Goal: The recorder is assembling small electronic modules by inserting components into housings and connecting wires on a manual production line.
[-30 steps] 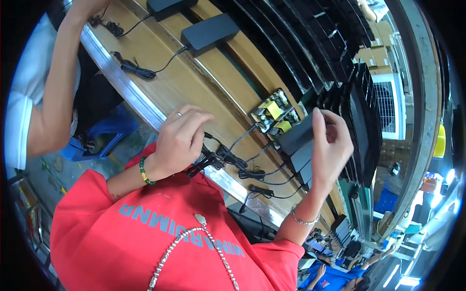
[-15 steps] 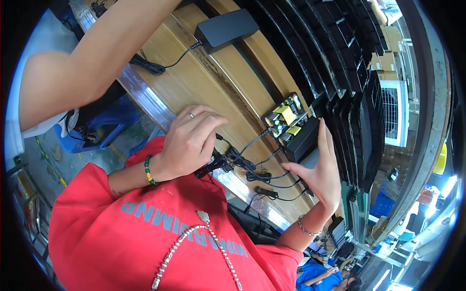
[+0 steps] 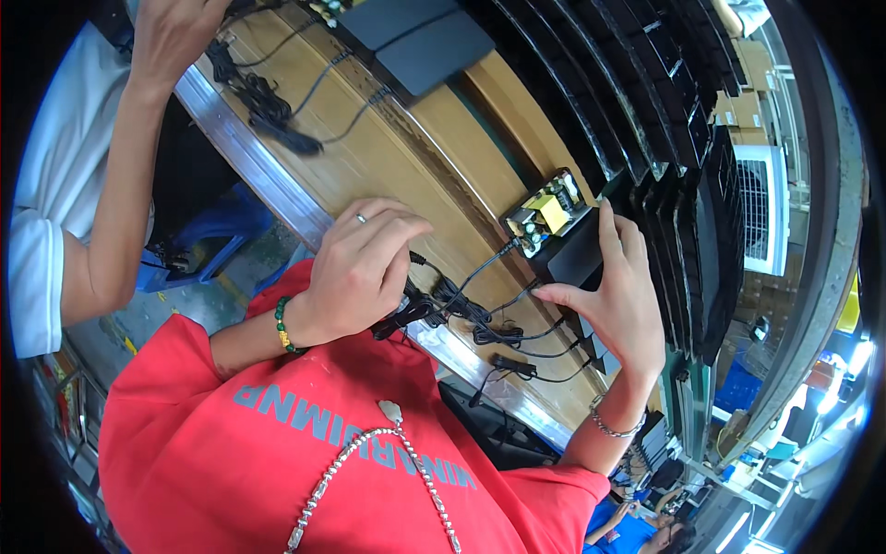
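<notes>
My left hand [image 3: 358,268], with a ring and a green beaded bracelet, hangs over the near bench edge. Its fingers are curled around a black cable [image 3: 417,261], whose end shows by the fingertips; the grip itself is partly hidden. My right hand [image 3: 616,286] spans a black plastic power adapter case [image 3: 570,254], with the thumb on the near end and fingers on the far side. Against that case lies an open circuit board [image 3: 544,212] with a yellow transformer and a cord plugged in. Coiled black cords [image 3: 471,314] lie between my hands.
A co-worker's hand [image 3: 175,42] is at the upper left. Near it are a larger black adapter [image 3: 415,46] and a cord bundle [image 3: 272,115] on the bench [image 3: 360,152]. Stacked black trays [image 3: 600,83] line the far side. A blue stool [image 3: 208,245] stands below.
The co-worker's arm has drawn back, and more cords and adapters show there. My right fingers have bent in around the case, which hides a smaller yellow part. My left hand stays put.
</notes>
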### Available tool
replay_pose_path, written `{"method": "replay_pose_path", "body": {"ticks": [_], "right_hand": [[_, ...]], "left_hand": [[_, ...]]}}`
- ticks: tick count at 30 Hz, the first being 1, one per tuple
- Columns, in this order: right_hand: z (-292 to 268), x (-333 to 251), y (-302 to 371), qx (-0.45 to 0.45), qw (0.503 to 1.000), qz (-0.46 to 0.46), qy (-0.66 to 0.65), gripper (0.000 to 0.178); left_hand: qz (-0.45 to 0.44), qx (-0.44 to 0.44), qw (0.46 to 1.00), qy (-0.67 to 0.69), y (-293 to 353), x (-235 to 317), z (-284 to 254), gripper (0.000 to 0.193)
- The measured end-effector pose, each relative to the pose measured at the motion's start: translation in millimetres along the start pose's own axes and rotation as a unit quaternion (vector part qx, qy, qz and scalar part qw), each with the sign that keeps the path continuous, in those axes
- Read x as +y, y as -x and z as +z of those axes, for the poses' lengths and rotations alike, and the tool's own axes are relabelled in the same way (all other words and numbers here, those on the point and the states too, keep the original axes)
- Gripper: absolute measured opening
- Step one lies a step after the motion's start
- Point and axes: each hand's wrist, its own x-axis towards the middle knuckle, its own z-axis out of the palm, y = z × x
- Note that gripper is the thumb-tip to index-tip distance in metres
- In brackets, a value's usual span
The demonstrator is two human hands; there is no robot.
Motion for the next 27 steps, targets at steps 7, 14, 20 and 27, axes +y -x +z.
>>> {"method": "replay_pose_path", "body": {"ticks": [7, 14, 20, 27], "right_hand": [[-5, -2, -10, -0.067, 0.997, 0.016, -0.029, 0.121], [-5, -7, -7, -0.05, 0.997, 0.048, -0.041, 0.122], [4, 19, 10, 0.184, 0.975, -0.015, -0.125, 0.091], [19, 209, 73, 0.514, 0.675, 0.515, 0.12, 0.042]], "left_hand": [[-0.002, -0.003, 1.0, 0.011, 0, 0, 2, 0.026], [0.065, 0.027, 0.996, 0.061, -1, 1, 3, 0.027], [0.105, 0.021, 0.99, 0.089, -1, 4, -5, 0.023], [0.133, 0.045, 0.988, 0.071, 8, 10, -3, 0.021]]}}
